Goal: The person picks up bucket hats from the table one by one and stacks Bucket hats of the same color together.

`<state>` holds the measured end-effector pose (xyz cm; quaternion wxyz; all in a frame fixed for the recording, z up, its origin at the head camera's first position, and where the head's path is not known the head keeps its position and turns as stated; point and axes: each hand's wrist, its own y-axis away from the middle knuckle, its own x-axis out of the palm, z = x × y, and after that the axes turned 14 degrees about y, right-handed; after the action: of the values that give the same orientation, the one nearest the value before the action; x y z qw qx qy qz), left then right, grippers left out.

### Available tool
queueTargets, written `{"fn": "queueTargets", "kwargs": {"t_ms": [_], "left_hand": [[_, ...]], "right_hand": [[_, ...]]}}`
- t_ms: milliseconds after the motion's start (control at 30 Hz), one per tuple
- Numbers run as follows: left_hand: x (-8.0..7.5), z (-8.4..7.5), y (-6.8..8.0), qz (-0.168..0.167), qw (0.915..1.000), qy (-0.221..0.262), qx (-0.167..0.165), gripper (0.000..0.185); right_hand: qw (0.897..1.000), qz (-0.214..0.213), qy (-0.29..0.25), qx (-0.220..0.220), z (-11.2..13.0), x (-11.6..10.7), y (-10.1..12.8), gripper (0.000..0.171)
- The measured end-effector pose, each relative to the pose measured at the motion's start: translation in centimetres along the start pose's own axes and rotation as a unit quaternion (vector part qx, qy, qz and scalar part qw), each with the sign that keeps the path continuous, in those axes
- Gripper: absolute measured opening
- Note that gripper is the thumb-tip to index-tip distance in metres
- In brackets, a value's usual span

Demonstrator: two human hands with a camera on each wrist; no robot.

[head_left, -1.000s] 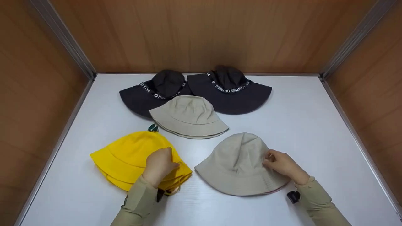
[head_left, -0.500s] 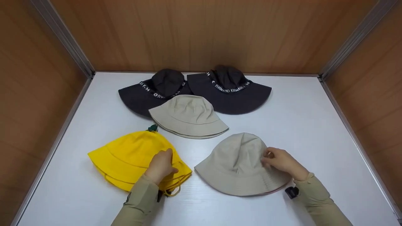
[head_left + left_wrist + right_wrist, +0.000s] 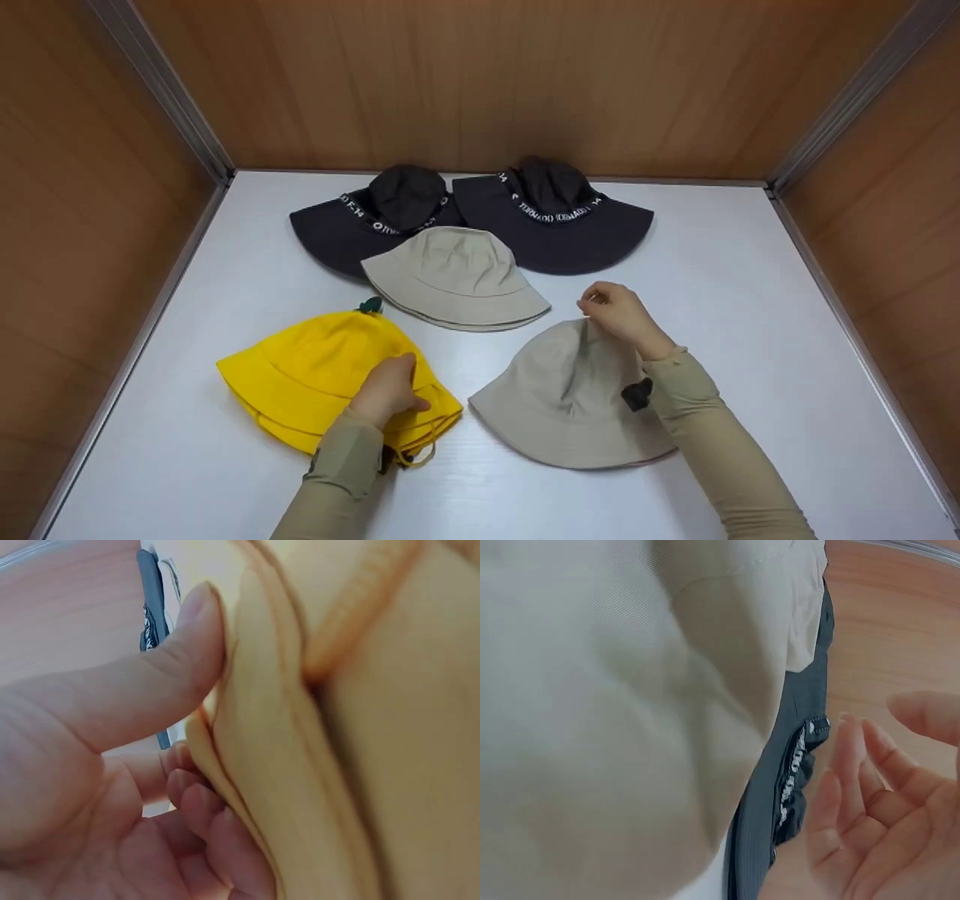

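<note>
A yellow bucket hat (image 3: 315, 367) lies at the front left of the white table (image 3: 750, 300). My left hand (image 3: 391, 386) pinches its near right brim. In the left wrist view the thumb (image 3: 135, 697) lies on top of the yellow brim (image 3: 360, 727) with the fingers curled beneath. A beige bucket hat (image 3: 555, 397) sits at the front right. My right hand (image 3: 611, 311) hovers at the far edge of its crown, fingers loosely bent and holding nothing. The right wrist view shows that hand (image 3: 870, 795) relaxed beside the beige cloth (image 3: 615, 705).
A second beige hat (image 3: 454, 277) lies mid-table, overlapping a dark wide-brim hat (image 3: 337, 229). Another dark hat with white lettering (image 3: 555, 232) sits behind it to the right. Wooden walls (image 3: 480, 75) close in the back and both sides.
My right hand let go of the near beige hat's right side and moved up and left to the far edge of its crown. The left hand stays on the yellow brim.
</note>
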<state>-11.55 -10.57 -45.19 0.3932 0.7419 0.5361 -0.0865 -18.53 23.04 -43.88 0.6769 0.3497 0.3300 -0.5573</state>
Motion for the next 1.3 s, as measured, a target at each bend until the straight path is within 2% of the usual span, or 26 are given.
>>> {"fn": "queueTargets", "kwargs": {"t_ms": [133, 233, 500, 700, 800, 867, 1000, 1033, 1100, 1167, 1233, 1300], "left_hand": [[0.1, -0.1, 0.1, -0.002, 0.9999, 0.008, -0.008, 0.061], [0.3, -0.2, 0.2, -0.004, 0.9998, 0.015, -0.011, 0.068], [0.5, -0.2, 0.4, -0.009, 0.9986, 0.048, -0.022, 0.072], [0.7, -0.2, 0.4, -0.016, 0.9974, 0.063, -0.030, 0.073], [0.7, -0.1, 0.4, -0.017, 0.9981, 0.055, -0.021, 0.073], [0.8, 0.0, 0.4, -0.019, 0.9985, 0.049, -0.015, 0.072], [0.7, 0.0, 0.4, -0.022, 0.9989, 0.040, -0.014, 0.071], [0.7, 0.0, 0.4, -0.022, 0.9988, 0.040, -0.017, 0.071], [0.8, 0.1, 0.4, -0.024, 0.9988, 0.038, -0.016, 0.071], [0.8, 0.1, 0.4, -0.026, 0.9989, 0.036, -0.016, 0.071], [0.9, 0.3, 0.5, -0.029, 0.9988, 0.036, -0.014, 0.071], [0.9, 0.4, 0.5, -0.031, 0.9988, 0.035, -0.010, 0.069]], "right_hand": [[1.000, 0.005, -0.016, 0.016, 1.3, 1.1, -2.1, 0.018], [0.999, 0.016, 0.001, 0.030, 2.1, 2.1, -3.5, 0.020], [0.991, 0.096, 0.034, 0.083, 3.1, 4.4, -5.4, 0.044], [0.990, 0.078, 0.048, 0.103, 3.8, 5.3, -6.0, 0.058], [0.990, 0.073, 0.043, 0.112, 3.6, 5.7, -6.2, 0.059], [0.990, 0.071, 0.028, 0.120, 3.4, 6.1, -6.5, 0.054], [0.991, 0.054, -0.014, 0.124, 2.5, 7.0, -7.3, 0.020], [0.991, 0.051, -0.027, 0.121, 2.6, 7.1, -7.3, 0.016], [0.990, 0.047, -0.069, 0.112, 2.7, 7.2, -7.2, 0.021], [0.985, 0.057, -0.127, 0.100, 3.4, 7.0, -6.6, 0.021], [0.978, 0.061, -0.175, 0.095, 3.7, 7.2, -6.5, 0.013], [0.966, 0.076, -0.227, 0.094, 3.9, 7.4, -6.4, 0.010]]}}
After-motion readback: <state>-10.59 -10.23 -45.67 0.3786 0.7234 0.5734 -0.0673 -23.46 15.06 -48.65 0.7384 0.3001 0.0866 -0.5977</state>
